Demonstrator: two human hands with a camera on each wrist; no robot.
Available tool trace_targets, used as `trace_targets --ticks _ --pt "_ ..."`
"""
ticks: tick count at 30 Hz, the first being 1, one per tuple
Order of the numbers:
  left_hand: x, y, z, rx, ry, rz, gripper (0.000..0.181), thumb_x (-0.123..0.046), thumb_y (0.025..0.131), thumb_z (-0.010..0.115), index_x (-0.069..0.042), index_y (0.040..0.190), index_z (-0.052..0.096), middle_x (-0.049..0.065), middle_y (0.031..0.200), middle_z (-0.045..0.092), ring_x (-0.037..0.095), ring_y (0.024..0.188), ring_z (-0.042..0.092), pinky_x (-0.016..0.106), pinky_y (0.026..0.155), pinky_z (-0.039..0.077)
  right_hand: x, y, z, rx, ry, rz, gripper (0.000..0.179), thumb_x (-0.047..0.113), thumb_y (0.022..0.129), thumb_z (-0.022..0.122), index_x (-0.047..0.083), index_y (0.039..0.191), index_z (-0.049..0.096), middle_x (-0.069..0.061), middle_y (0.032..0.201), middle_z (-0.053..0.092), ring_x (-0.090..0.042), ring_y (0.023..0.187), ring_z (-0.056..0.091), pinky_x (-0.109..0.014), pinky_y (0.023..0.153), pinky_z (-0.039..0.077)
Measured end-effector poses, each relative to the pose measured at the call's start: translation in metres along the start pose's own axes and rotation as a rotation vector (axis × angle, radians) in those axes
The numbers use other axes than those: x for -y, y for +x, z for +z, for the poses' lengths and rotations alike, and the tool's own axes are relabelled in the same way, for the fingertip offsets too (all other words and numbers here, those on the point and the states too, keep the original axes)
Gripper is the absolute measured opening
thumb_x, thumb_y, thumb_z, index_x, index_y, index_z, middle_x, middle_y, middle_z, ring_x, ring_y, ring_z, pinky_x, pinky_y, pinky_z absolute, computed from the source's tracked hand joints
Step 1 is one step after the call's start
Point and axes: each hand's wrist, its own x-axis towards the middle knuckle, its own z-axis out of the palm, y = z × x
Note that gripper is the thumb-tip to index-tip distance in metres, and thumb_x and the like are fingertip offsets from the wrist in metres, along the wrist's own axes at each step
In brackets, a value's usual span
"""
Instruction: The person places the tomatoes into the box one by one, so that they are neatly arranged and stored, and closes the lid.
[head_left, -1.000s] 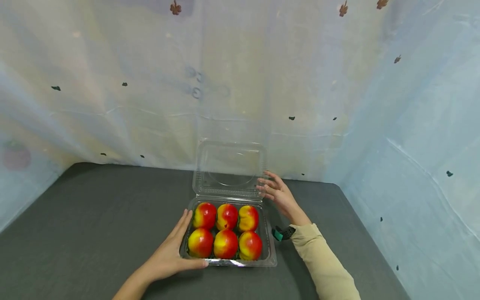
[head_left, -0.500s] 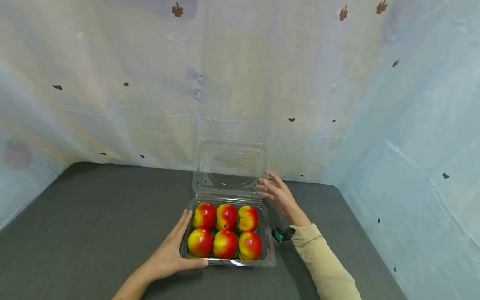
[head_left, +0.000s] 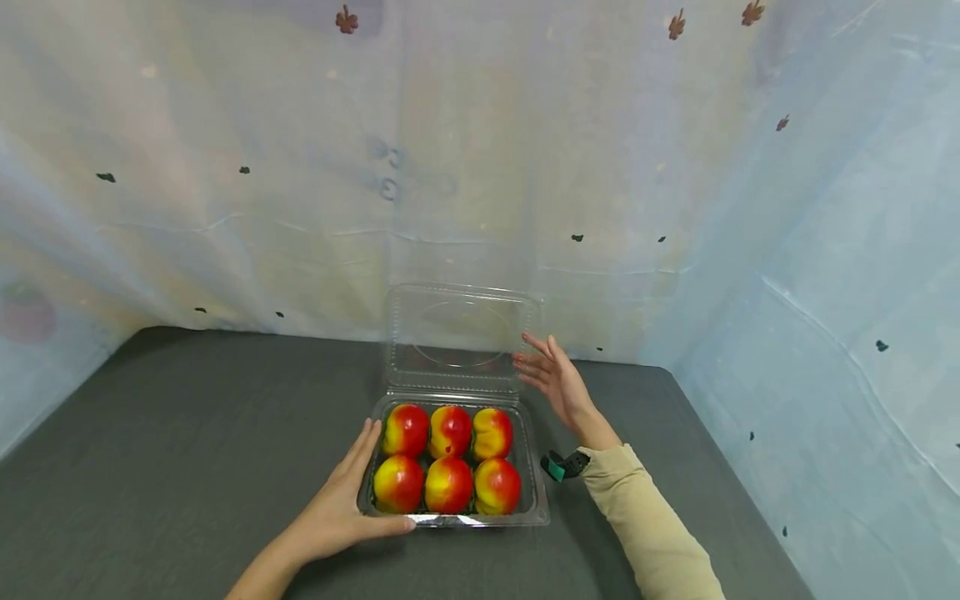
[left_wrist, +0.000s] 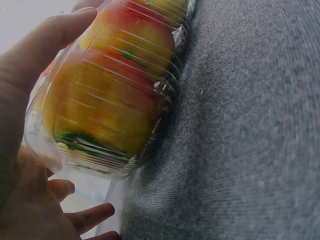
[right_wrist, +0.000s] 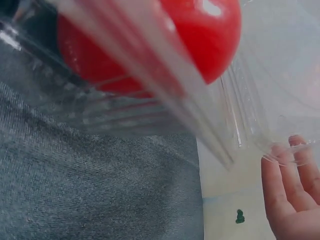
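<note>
A clear plastic clamshell box (head_left: 534, 508) sits on the dark table, its hinged lid (head_left: 457, 333) raised at the back. Inside the base are two rows of glossy red-and-yellow fruits (head_left: 448, 485) that look like peaches. At the near left corner, my left hand (head_left: 337, 504) rests against the box, thumb along the front rim and fingers along the left side. The left wrist view shows its thumb (left_wrist: 60, 37) over the rim and its fingers stretched out. Beside the lid's right edge is my right hand (head_left: 558, 383), its fingers nearly straight and touching the clear plastic.
A dark grey cloth covers the table (head_left: 225, 433). Pale printed sheeting (head_left: 300, 208) hangs behind it and along both sides, close behind the lid. A dark band with a green part (head_left: 555, 467) is on my right wrist.
My right hand has turned slightly and its fingers have straightened at the lid's edge. The lid has shifted a little. My left hand and the fruits stay as they were.
</note>
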Motion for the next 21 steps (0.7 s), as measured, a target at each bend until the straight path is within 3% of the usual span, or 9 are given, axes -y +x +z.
trace_targets --ticks 17,21 --pt "0.000 0.003 0.000 -0.021 0.017 0.020 0.123 -0.053 0.069 0.080 -0.022 0.156 -0.001 0.011 0.162 -0.009 0.053 0.141 0.008 0.078 0.098 0.020 0.013 -0.012 0.004 -0.031 0.003 -0.007 0.067 0.051 0.103 0.025 0.000 0.145 0.037 -0.030 0.147 0.036 -0.036 0.136 0.039 -0.049 0.114 0.028" --pt "0.000 0.003 0.000 -0.028 0.013 0.023 0.123 -0.053 0.068 0.081 -0.023 0.156 0.000 0.012 0.162 -0.010 0.053 0.141 0.007 0.078 0.098 0.020 0.016 -0.014 0.005 -0.061 0.013 -0.022 0.068 0.050 0.103 0.026 -0.005 0.141 0.040 -0.027 0.144 0.041 -0.035 0.134 0.040 -0.048 0.113 0.029"
